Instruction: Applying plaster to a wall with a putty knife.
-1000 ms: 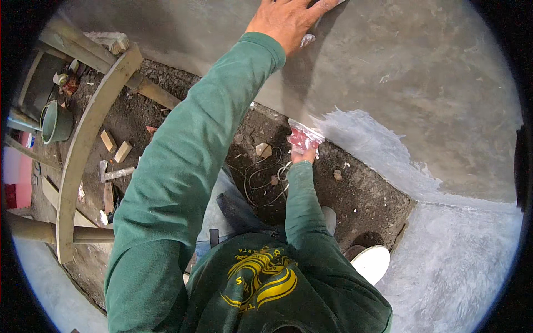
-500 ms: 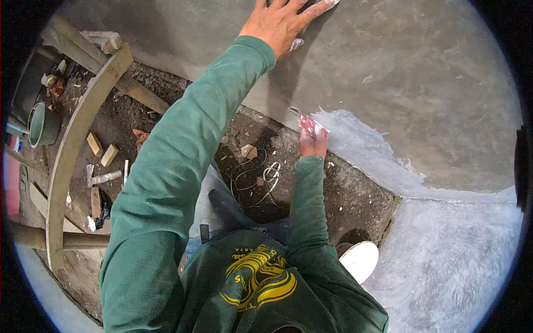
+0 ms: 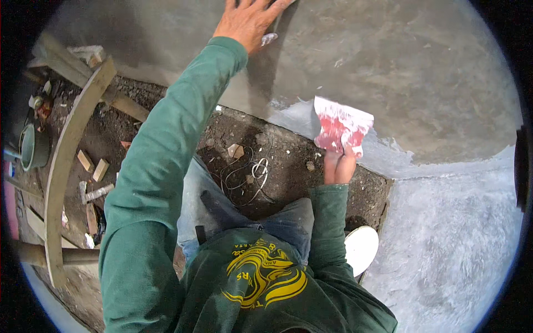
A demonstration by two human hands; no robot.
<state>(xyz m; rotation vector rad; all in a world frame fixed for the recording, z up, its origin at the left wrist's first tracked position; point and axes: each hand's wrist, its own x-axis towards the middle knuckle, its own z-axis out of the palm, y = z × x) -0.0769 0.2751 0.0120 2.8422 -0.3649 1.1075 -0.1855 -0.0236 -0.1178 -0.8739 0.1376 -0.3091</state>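
My left hand [image 3: 244, 25] presses on the grey plastered wall [image 3: 427, 72] at the top, fingers spread, with white smears on it. My right hand [image 3: 339, 168], lower right of it, grips a red scraper [image 3: 340, 129] coated with white filler, its broad blade upward, in front of the wall's foot. A ragged whitish band of filler [image 3: 400, 156] runs along the wall's lower part behind the scraper. Just right of my right forearm is a round white object [image 3: 363, 250].
A curved board [image 3: 75, 144] and poles [image 3: 125, 104] stand at left, beside a green bucket [image 3: 34, 147]. Rough dirt ground holds wood offcuts [image 3: 85, 161], a hammer-like tool [image 3: 100, 191] and tangled cords [image 3: 260, 173]. A whitish side wall [image 3: 438, 244] bounds the right.
My left hand has shifted left in view. My right hand and scraper have moved right and lifted toward me from the filler band, the coated face now showing larger.
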